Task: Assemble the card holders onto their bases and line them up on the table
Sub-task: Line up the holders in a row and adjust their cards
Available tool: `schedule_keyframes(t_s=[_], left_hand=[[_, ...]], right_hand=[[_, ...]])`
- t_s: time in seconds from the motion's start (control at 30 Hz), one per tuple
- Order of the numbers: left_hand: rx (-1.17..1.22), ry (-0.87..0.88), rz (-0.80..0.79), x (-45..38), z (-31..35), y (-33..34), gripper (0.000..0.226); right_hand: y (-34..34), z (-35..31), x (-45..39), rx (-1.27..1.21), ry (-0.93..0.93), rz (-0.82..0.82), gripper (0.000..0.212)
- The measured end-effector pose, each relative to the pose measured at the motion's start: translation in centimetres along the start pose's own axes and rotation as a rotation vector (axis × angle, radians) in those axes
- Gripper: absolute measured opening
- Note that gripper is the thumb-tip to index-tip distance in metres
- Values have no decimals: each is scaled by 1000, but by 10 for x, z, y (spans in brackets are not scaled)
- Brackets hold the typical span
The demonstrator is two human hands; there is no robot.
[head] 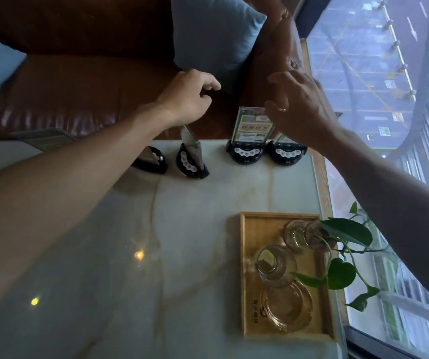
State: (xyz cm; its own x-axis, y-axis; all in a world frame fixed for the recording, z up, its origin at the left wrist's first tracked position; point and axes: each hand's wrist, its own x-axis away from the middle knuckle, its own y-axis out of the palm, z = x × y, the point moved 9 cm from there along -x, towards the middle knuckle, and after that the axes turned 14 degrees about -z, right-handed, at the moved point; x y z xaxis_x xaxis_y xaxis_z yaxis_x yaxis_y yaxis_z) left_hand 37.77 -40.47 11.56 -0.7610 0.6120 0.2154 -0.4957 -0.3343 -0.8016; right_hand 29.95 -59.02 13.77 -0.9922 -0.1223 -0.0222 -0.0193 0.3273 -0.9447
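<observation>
Several black half-round bases with white buttons stand along the far edge of the pale marble table (156, 255). The base at the far right (287, 154) and the one beside it (244, 152) each carry an upright clear card holder; the printed card (253, 124) faces me. My right hand (299, 110) hovers above those two, fingers spread, holding nothing I can see. A third base (191, 164) is turned sideways with a clear holder (188, 137) rising from it, and my left hand (190, 97) pinches that holder's top. A fourth base (153, 159) lies partly behind my left forearm.
A wooden tray (244, 275) at the near right holds glass jars, a glass dish and a leafy plant cutting (343, 231). A brown leather sofa (78, 81) with blue cushions stands beyond the table. A large window runs along the right side.
</observation>
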Motion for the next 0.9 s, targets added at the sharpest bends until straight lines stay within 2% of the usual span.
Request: schedule_keyframes(t_s=[0.1, 0.23, 0.43, 0.5, 0.63, 0.8, 0.9], left_hand=[[-33, -61, -75, 14, -26, -3, 44], [-104, -82, -172, 30, -48, 4, 44], [-146, -39, -70, 36, -62, 3, 30], [-168, -24, -39, 36, -66, 3, 27], [-172, -5, -25, 35, -72, 4, 18], [-135, 15, 58, 34, -71, 1, 17], [-123, 36, 53, 29, -68, 3, 18]], right_hand=[[11, -47, -10, -96, -93, -42, 43], [55, -104, -18, -70, -184, -295, 44], [98, -130, -31, 37, -101, -550, 20], [99, -129, -38, 67, -67, -553, 13], [86, -116, -55, 155, -27, -479, 26], [78, -110, -63, 306, -108, -419, 22], [78, -103, -64, 306, -87, -424, 22]])
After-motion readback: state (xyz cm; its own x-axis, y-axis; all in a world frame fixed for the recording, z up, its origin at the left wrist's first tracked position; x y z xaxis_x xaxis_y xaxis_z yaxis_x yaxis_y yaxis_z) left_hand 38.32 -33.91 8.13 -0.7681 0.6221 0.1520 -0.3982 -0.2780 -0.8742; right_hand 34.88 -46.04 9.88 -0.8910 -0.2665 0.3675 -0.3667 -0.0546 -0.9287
